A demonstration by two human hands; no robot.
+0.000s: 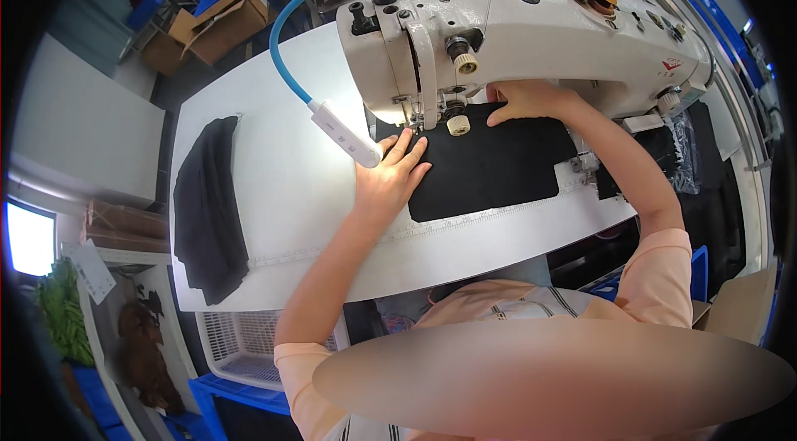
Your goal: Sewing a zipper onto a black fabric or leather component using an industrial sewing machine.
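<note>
A white sewing machine [531, 34] with a blue-corded white lamp [344, 132] stands over a black fabric panel [490, 175]. My left hand [390, 175] lies open beside the needle area, fingers spread and flat on the panel. My right hand [523, 105] reaches to the panel's far edge below the machine's arm; its thumb and bent index finger are apart, resting at the fabric, and the other fingers are partly hidden. A stack of dark fabric pieces [207, 209] lies on the left of the white table [290, 175], and a printed ruler runs along its near side.
Under the table's left front sits a white plastic basket [241, 341] on a blue stool [224, 395]. Open cardboard boxes [216, 22] stand behind, at upper left. A shelf with green and brown items [141, 333] is at far left. A metal rail curves along the right.
</note>
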